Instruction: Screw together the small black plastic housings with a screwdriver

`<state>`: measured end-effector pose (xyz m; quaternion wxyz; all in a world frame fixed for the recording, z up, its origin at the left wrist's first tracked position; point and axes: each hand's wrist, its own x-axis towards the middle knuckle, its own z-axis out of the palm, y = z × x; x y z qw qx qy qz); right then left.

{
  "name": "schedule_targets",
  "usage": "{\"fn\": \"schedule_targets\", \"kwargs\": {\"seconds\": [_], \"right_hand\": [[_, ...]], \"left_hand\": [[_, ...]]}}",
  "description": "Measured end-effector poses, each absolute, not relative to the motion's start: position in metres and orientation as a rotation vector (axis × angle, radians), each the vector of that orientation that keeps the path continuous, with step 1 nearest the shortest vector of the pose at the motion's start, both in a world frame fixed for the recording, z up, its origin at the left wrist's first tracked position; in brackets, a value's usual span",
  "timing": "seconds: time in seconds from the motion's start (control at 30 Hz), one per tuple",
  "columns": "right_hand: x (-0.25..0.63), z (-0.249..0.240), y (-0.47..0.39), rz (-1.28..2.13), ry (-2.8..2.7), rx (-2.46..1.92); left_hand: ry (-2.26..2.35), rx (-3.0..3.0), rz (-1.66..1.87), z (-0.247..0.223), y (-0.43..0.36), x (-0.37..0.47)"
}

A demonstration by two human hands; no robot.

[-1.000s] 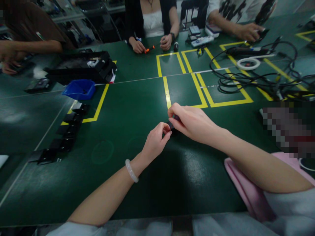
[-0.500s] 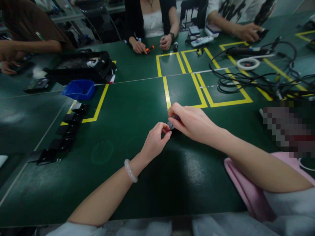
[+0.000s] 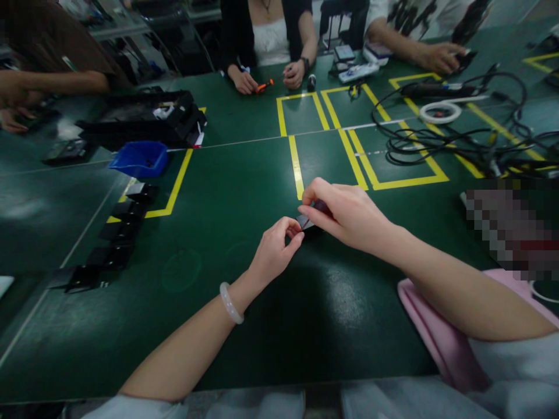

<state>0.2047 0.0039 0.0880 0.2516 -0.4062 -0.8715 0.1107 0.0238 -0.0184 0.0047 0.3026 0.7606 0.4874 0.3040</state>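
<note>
My left hand (image 3: 277,247) is closed in a pinch at the near edge of a small dark piece (image 3: 304,221) low over the green table. Most of that piece is hidden by fingers; a flat grey face shows. My right hand (image 3: 347,212) curls from the right around a small dark-handled tool (image 3: 322,206). A thin shaft seems to run from it down toward the left fingertips, though its tip is too small to make out. On the left, several black bent brackets (image 3: 117,230) stand in a slanting row.
A blue bin (image 3: 142,159) sits behind the brackets, with a long black housing (image 3: 140,119) beyond it. Black cables (image 3: 419,142) and a white ring (image 3: 440,113) lie far right. Pink cloth (image 3: 430,326) is under my right forearm. Co-workers sit across; one holds an orange tool (image 3: 264,87).
My right hand has shifted slightly up and to the right, showing more of the dark handle. My left hand stays in nearly the same place.
</note>
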Motion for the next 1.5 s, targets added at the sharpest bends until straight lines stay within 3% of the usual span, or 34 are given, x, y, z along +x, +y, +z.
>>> {"fn": "schedule_targets", "kwargs": {"seconds": [0.23,0.37,0.73,1.13,1.33,1.5], "right_hand": [[0.212,0.080,0.017,0.406,-2.209,-0.898],[0.215,0.064,0.033,0.477,-2.306,-1.045],[0.227,0.027,0.042,0.718,-2.597,-0.943],[0.227,0.020,0.032,0.612,-2.477,-0.890],[0.226,0.014,0.033,0.730,-2.254,-0.923],[0.226,0.010,0.035,0.829,-2.130,-0.959]], "left_hand": [[1.303,1.992,0.809,0.004,-0.016,0.020],[1.299,1.980,0.806,0.004,-0.014,0.019],[1.219,1.998,0.766,0.008,-0.007,0.012],[1.232,1.892,0.797,0.003,0.001,0.005],[1.476,1.960,0.939,0.019,0.020,-0.033],[1.840,2.086,0.813,0.028,0.008,-0.102]]}}
